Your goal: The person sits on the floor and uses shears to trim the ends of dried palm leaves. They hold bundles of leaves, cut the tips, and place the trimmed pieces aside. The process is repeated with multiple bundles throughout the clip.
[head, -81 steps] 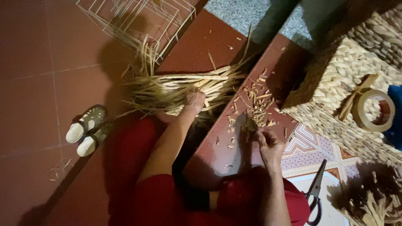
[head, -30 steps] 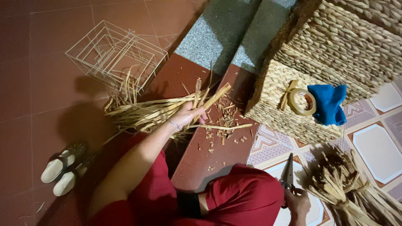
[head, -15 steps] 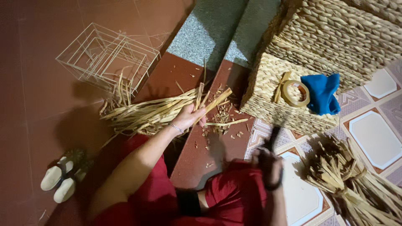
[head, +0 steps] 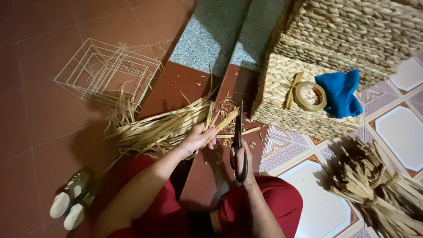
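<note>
A red tiled floor with a low step (head: 207,176) runs under the seated person. On the step, the left hand (head: 199,137) clamps the ends of a bundle of dried straw strips (head: 161,128). Just right of it, the right hand (head: 240,158) grips black scissors (head: 238,136), blades pointing up at the strips' ends. Cut scraps (head: 227,142) litter the step, so trimming seems underway; most of the bundle looks uncut.
</note>
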`<state>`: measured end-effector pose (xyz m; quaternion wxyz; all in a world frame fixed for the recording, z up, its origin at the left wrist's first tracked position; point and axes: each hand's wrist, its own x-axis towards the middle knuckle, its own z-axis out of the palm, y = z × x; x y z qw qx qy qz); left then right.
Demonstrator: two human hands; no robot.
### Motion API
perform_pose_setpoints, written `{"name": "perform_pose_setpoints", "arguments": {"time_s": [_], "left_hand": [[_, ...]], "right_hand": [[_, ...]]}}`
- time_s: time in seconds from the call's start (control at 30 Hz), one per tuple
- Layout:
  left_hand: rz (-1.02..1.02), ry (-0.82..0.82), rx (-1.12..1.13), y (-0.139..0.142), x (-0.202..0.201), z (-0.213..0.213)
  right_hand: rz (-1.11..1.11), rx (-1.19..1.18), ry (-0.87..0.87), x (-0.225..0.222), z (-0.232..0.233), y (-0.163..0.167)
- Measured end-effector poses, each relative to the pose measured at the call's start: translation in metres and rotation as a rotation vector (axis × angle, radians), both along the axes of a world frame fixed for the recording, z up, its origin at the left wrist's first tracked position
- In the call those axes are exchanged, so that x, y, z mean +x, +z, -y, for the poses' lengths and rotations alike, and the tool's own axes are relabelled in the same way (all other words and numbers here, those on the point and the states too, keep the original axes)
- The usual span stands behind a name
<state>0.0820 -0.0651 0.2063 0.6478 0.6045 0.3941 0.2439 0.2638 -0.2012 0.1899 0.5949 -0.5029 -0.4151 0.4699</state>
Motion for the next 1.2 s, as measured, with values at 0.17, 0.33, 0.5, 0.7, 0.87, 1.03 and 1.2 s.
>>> {"name": "perform_pose_setpoints", "arguments": {"time_s": [0.17, 0.33, 0.5, 0.7, 0.87, 1.03, 1.2], "left_hand": [[-0.026, -0.028, -0.048, -0.022, 0.010, 0.002], [0.176, 0.030, -0.069, -0.043, 0.028, -0.006], [0.111, 0.106, -0.075, -0.042, 0.032, -0.001], [0.087, 0.156, -0.075, -0.028, 0.033, 0.005], [0.120, 0.158, -0.118, -0.026, 0.034, 0.008], [0.030, 0.155, -0.131, -0.028, 0.034, 0.005], [-0.019, 0.140, -0.101, -0.033, 0.035, 0.009]], "right_hand": [[-0.030, -0.133, -0.050, 0.013, 0.001, -0.018], [0.633, 0.122, -0.159, 0.011, 0.007, -0.023], [0.738, 0.067, -0.128, -0.001, 0.011, -0.017], [0.638, 0.005, -0.128, -0.008, 0.012, -0.020], [0.639, -0.050, -0.108, -0.007, 0.012, -0.029], [0.538, -0.016, -0.083, 0.001, 0.005, -0.031], [0.642, -0.112, -0.103, 0.009, 0.003, -0.039]]}}
